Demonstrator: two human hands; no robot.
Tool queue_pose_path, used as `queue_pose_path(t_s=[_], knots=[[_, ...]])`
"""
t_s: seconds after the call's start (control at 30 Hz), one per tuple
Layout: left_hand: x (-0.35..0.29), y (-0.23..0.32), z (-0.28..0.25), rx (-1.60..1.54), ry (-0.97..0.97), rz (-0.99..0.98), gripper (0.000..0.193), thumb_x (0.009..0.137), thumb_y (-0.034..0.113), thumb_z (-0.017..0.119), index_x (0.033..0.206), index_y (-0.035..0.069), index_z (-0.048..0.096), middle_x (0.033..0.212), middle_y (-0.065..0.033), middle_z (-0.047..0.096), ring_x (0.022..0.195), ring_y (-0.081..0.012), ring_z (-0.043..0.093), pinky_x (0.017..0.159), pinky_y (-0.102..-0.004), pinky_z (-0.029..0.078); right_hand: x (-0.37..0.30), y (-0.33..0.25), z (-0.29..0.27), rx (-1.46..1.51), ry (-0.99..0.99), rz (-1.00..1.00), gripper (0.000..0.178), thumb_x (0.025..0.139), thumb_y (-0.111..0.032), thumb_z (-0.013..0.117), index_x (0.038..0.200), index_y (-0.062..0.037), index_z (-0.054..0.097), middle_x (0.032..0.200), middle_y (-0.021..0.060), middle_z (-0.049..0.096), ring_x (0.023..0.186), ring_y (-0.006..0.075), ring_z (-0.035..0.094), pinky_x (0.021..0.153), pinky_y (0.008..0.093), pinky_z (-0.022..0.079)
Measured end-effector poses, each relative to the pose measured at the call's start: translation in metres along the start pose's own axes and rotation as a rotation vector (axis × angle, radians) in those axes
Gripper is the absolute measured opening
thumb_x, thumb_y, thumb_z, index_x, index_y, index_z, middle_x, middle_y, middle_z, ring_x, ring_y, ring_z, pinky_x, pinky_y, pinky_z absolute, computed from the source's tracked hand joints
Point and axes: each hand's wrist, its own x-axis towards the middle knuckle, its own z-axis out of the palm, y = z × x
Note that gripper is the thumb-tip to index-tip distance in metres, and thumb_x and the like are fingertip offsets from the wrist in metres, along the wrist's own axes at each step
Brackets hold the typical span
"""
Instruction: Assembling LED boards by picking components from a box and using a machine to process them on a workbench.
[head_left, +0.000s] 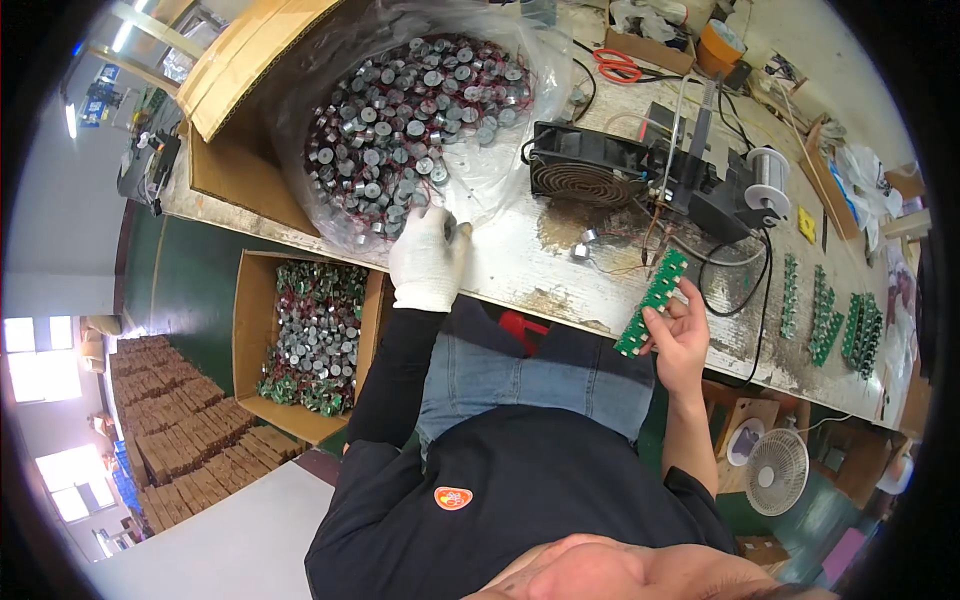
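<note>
My left hand (428, 258), in a white glove, is at the bench's front edge beside a clear plastic bag (490, 190). Its thumb and fingers close round a small grey metal part, mostly hidden, that looks like one of the small motors (385, 130) heaped in the bag with red wires. My bare right hand (680, 335) grips a narrow green circuit board (652, 303), tilted over the front edge. Just beyond the board, two loose small motors (582, 248) lie on the bench with thin wires, below a soldering stand (690, 170).
A black fan (585, 170) and a solder wire spool (768, 180) flank the stand. Red-handled scissors (617, 66) lie behind. Several green boards (822, 315) rest at the right. Below left, a cardboard box (250, 330) holds wired boards and motors. A cable (765, 290) hangs over the edge.
</note>
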Motion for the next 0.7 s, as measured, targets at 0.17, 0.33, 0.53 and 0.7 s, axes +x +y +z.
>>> queue_pose_path(t_s=[0.17, 0.33, 0.53, 0.7], knots=[[-0.015, 0.004, 0.000, -0.367, 0.065, 0.030, 0.015, 0.076, 0.011, 0.073, 0.083, 0.001, 0.063, 0.072, -0.0093, 0.064, 0.058, -0.0204, 0.060, 0.059, -0.0306, 0.047, -0.001, -0.003, 0.002, 0.032, -0.001, 0.006, 0.055, 0.087, 0.004, 0.060, 0.133, 0.0021, 0.031, 0.099, 0.0124, 0.061, 0.066, 0.0087, 0.058, 0.047, 0.0199, 0.047], [-0.016, 0.025, -0.007, -0.934, -0.059, -0.344, 0.021, 0.086, 0.007, 0.067, 0.097, -0.006, 0.056, 0.080, -0.0104, 0.067, 0.057, -0.0079, 0.058, 0.050, -0.0197, 0.044, 0.000, -0.002, 0.000, 0.040, -0.016, 0.013, 0.056, 0.087, 0.004, 0.060, 0.135, 0.0028, 0.030, 0.099, 0.0124, 0.062, 0.067, 0.0097, 0.059, 0.047, 0.0202, 0.047], [-0.015, 0.040, 0.000, -1.158, -0.086, -0.398, 0.024, 0.089, 0.009, 0.065, 0.100, -0.006, 0.051, 0.090, -0.0163, 0.068, 0.060, -0.0108, 0.061, 0.050, -0.0209, 0.048, 0.002, -0.005, 0.002, 0.044, -0.008, 0.033, 0.056, 0.087, 0.004, 0.060, 0.135, 0.0026, 0.030, 0.097, 0.0116, 0.062, 0.068, 0.0102, 0.060, 0.047, 0.0202, 0.047], [-0.020, 0.060, 0.005, -1.271, -0.187, -0.414, 0.037, 0.090, 0.014, 0.065, 0.114, -0.008, 0.051, 0.092, -0.0175, 0.068, 0.064, -0.0146, 0.064, 0.058, -0.0231, 0.052, 0.000, -0.006, -0.001, 0.068, -0.024, 0.051, 0.057, 0.087, 0.003, 0.061, 0.134, 0.0018, 0.030, 0.095, 0.0107, 0.061, 0.068, 0.0101, 0.060, 0.048, 0.0207, 0.047]])
